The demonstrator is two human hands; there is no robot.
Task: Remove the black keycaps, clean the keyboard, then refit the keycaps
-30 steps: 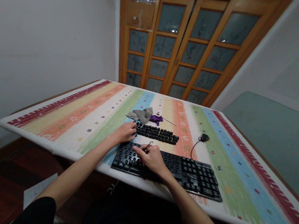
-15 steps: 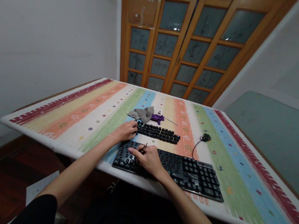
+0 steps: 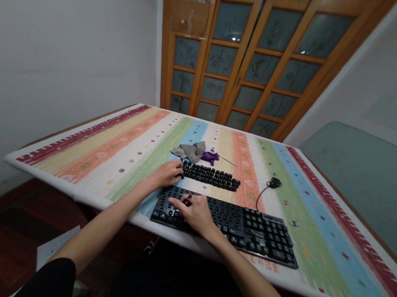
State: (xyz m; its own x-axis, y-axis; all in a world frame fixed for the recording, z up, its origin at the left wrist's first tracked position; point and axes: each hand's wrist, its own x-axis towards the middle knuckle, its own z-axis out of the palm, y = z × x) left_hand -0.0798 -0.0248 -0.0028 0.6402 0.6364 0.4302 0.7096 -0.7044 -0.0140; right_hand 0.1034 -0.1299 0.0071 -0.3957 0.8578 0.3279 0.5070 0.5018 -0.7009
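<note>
A black keyboard [image 3: 261, 228] lies along the near table edge, with the keycaps off much of its left and middle part, baring the switches. Behind it, loose black keycaps [image 3: 212, 176] stand in rows on the cloth. My left hand [image 3: 169, 173] is at the left end of these rows, its fingers curled in on a keycap there, partly hidden. Above the left part of the keyboard is my right hand [image 3: 198, 212], thumb pointing left and the other fingers bent around a small dark object [image 3: 188, 199] whose kind I cannot make out.
Beyond the keycaps lie a crumpled grey cloth [image 3: 192, 151], a purple cloth [image 3: 210, 158] and a thin dark stick [image 3: 228, 161]. The keyboard's coiled cable [image 3: 273, 182] rests to the right. A striped tablecloth [image 3: 136, 159] covers the table; wooden doors [image 3: 246, 71] stand behind.
Both hands stay almost where they were; the right hand's fingers and the dark object have shifted slightly. The whole view has moved a little.
</note>
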